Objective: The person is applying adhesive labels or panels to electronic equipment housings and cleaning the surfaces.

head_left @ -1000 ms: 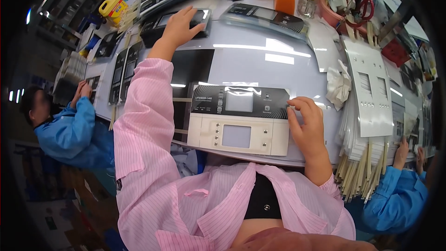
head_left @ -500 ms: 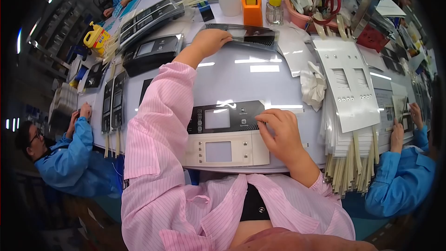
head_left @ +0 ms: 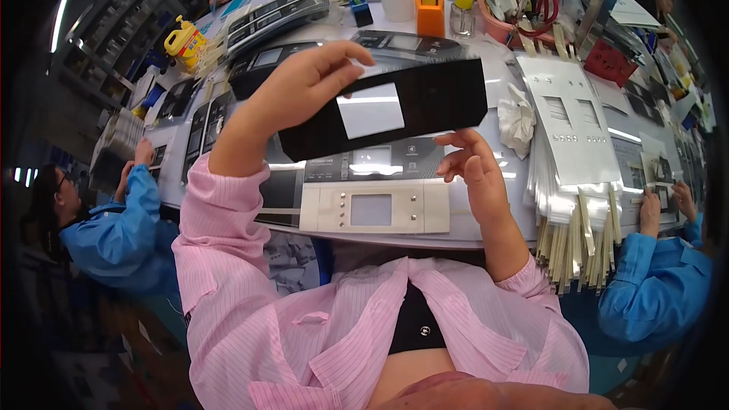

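Note:
A flat black panel [head_left: 444, 99] with a rectangular window hangs tilted above the table. My left hand [head_left: 304, 80] grips it at its upper left edge, fingers partly hidden behind it. Just below its lower right corner is my right hand [head_left: 474, 171], empty, its fingers loosely bent and apart. Under the raised panel lies a dark printed control-panel overlay [head_left: 429, 159], partly covered from view. A cream panel [head_left: 433, 209] with a window and small holes lies along its near side, at the table's front edge.
More dark panels [head_left: 418, 42] lie behind, with stacks at the back left. An orange tape dispenser [head_left: 430, 19], bottles and a pink tool basket [head_left: 497, 29] stand at the back. White panels with tails [head_left: 569, 121] are piled right, beside crumpled paper [head_left: 516, 121]. Co-workers sit around.
My left hand has come back from the far panels, bringing a black panel up and toward me. My right hand has come off the overlay's right end and is raised. The view has shifted slightly.

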A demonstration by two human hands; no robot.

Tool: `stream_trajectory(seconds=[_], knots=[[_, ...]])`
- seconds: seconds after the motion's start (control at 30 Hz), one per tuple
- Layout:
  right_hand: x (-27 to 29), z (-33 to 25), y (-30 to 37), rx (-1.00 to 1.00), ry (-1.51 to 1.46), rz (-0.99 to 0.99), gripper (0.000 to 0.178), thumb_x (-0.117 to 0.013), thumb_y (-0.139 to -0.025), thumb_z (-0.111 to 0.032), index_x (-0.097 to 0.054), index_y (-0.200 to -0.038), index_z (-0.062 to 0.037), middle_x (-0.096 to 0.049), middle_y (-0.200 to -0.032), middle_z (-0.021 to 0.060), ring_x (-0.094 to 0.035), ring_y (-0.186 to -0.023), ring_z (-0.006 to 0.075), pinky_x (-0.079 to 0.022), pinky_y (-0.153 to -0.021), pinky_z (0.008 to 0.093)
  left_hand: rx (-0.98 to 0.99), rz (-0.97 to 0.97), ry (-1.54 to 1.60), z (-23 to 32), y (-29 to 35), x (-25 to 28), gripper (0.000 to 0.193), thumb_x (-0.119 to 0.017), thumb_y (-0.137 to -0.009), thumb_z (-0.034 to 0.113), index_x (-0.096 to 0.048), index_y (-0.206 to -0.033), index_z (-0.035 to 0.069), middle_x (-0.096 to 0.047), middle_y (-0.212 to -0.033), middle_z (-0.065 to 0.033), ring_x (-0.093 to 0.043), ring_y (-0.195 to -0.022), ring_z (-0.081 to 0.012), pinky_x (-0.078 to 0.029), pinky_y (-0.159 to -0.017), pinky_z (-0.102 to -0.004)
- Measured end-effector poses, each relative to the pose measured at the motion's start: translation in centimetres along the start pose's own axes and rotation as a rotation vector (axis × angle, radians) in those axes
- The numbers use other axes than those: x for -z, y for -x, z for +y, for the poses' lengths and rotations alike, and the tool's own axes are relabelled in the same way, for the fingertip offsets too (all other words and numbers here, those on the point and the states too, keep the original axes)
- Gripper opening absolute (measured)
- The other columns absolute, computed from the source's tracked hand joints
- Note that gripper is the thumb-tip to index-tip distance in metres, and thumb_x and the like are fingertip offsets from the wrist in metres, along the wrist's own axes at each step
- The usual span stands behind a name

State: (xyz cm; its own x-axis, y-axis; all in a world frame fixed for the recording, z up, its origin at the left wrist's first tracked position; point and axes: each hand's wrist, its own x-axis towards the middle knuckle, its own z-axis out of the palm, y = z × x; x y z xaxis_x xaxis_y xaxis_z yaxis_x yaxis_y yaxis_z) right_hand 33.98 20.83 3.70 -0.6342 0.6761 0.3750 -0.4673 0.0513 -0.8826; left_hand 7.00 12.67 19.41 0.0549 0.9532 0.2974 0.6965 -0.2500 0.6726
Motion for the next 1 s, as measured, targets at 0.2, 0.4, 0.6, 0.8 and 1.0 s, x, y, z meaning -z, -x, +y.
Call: stream_trajectory(seconds=[0.2,0.4,0.6,0.8,1.0], knots=[[-4.6,-2.8,-0.6,-0.258,-0.233,0.06,0.025,-0.055,-0.101,-0.023,-0.064,-0.109,-0.0011,-0.07,-0.099,0.0113,-0.071,-0.094,0.0229,-0.059,-0.077,0.0302,-0.27,0.544,-0.93,4.3,5.9,-2.2,0.035,-0.069,-0.087,0.022,-0.06,-0.119,0.01,-0.063,-0.11,-0.0082,-0.057,-0.105,-0.0267,-0.032,-0.104,-0.0465],[-8.9,-4.3,-1.7,-0.153,-0.324,0.063,0.026,-0.057,-0.1,-0.021,-0.063,-0.114,0.0,-0.07,-0.105,0.0117,-0.07,-0.098,0.0228,-0.058,-0.082,0.0294,-0.186,0.562,-0.635,6.1,9.1,-7.6,0.021,-0.072,-0.083,0.008,-0.068,-0.103,0.003,-0.07,-0.095,-0.0111,-0.065,-0.086,-0.0299,-0.05,-0.08,-0.0356],[-10.1,-3.3,-1.0,0.025,-0.182,0.037,0.025,-0.062,-0.097,-0.017,-0.065,-0.112,0.0032,-0.07,-0.106,0.0121,-0.068,-0.098,0.0191,-0.055,-0.085,0.0295,-0.125,0.727,-0.44,4.6,9.7,-9.5,0.021,-0.071,-0.086,0.013,-0.07,-0.105,0.002,-0.071,-0.101,-0.0144,-0.069,-0.091,-0.0307,-0.053,-0.078,-0.0359],[-9.8,-3.3,-0.7,0.158,0.04,-0.002,0.022,-0.065,-0.095,-0.01,-0.065,-0.111,0.005,-0.07,-0.105,0.0105,-0.065,-0.095,0.0151,-0.052,-0.087,0.028,-0.112,0.663,-0.308,4.4,10.0,-9.2,0.021,-0.069,-0.088,0.008,-0.07,-0.108,0.0,-0.072,-0.105,-0.0166,-0.07,-0.095,-0.0275,-0.053,-0.083,-0.032],[-9.7,-3.3,-0.4,0.231,0.252,-0.07,0.017,-0.061,-0.096,-0.003,-0.065,-0.11,0.006,-0.07,-0.104,0.0111,-0.065,-0.096,0.0162,-0.051,-0.088,0.0282,-0.089,0.705,-0.398,4.4,10.6,-8.4,0.012,-0.061,-0.092,0.004,-0.069,-0.1,-0.001,-0.072,-0.098,-0.0139,-0.07,-0.089,-0.0231,-0.053,-0.08,-0.031]])
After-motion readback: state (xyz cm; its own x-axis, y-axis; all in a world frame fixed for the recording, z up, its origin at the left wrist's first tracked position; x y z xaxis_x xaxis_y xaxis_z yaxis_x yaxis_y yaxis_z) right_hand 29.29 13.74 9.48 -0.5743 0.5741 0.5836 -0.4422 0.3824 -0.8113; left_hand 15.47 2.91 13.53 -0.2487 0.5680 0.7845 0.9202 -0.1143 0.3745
